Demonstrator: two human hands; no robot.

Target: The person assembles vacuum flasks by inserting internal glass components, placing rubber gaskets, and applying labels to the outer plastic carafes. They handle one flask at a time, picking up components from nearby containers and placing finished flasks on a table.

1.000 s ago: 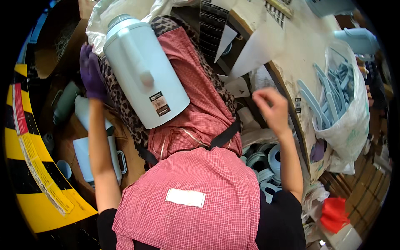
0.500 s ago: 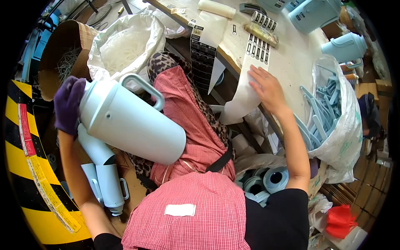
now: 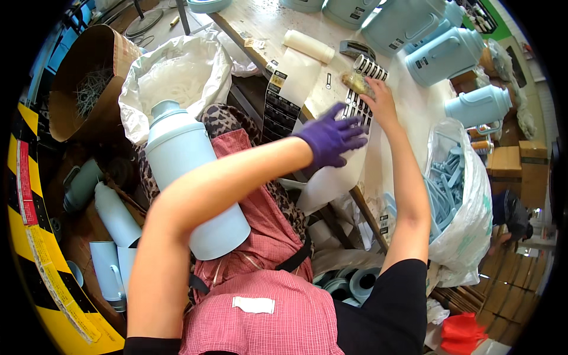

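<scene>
A light blue flask (image 3: 189,183) lies tilted on my lap against the red checked apron (image 3: 260,302), with no hand on it. My left hand (image 3: 331,139), in a purple glove, reaches across with fingers spread over a long white sheet of labels (image 3: 337,171) that hangs off the table edge. My bare right hand (image 3: 381,103) rests farther up the same sheet, fingertips at a small yellowish object (image 3: 355,83) beside a row of black-and-white labels (image 3: 370,66). Whether those fingers grip anything is hidden.
Several more light blue flasks (image 3: 414,29) stand on the table (image 3: 260,23). A clear bag of blue handles (image 3: 455,189) sits at the right. A white bag (image 3: 177,77), a cardboard drum (image 3: 89,83) and flask bodies (image 3: 112,236) are at the left, by a yellow-black floor stripe (image 3: 35,248).
My left hand let go of the flask and swung right to the label sheet. The flask settled on my lap. My right hand moved farther up the sheet.
</scene>
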